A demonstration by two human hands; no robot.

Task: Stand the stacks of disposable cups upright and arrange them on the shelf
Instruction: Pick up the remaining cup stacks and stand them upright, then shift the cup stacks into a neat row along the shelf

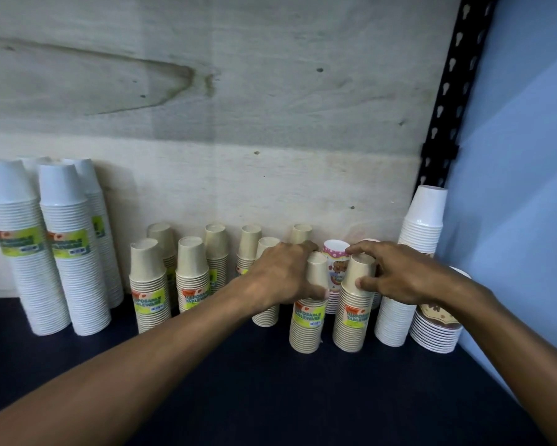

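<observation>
**Light, tippy cup stacks: hold low, not by the top cup**

Shelf (270, 397), dark board, fills the lower frame; pale plywood back panel (238, 107) above it, black slotted upright (444, 101) at upper right.

Tall white stacks (68, 252) at left of frame, upright, touching one another, wrapped with green labels. Another tall white stack (409, 268) at right, leaning slightly toward the corner. Judged: tallest, so the most likely to topple or bow if pushed near the top.

Short beige stacks (148, 284) across the middle, two rows deep, all upright, labelled "Disposable Tableware". A pink printed stack (335, 255) stands behind, between the hands. Low brown-printed stack (438, 326) at far right, partly hidden by the forearm.

Left hand (283, 275): fingers curled round the top of a beige stack (306, 323), centre-right of frame, front row. Right hand (396, 272): thumb and fingers pinching the top cup of the neighbouring beige stack (351, 320), just beside the first. Both stand upright on the shelf.

Handling, judged: thin paper, very light, walls crush under a hard squeeze. Nested cups may slide apart, so lifting by the top cup alone risks pulling it off. Better grip is round the labelled middle, where the wrap appears to bind the stack. Wrap likely a bit slick
</observation>
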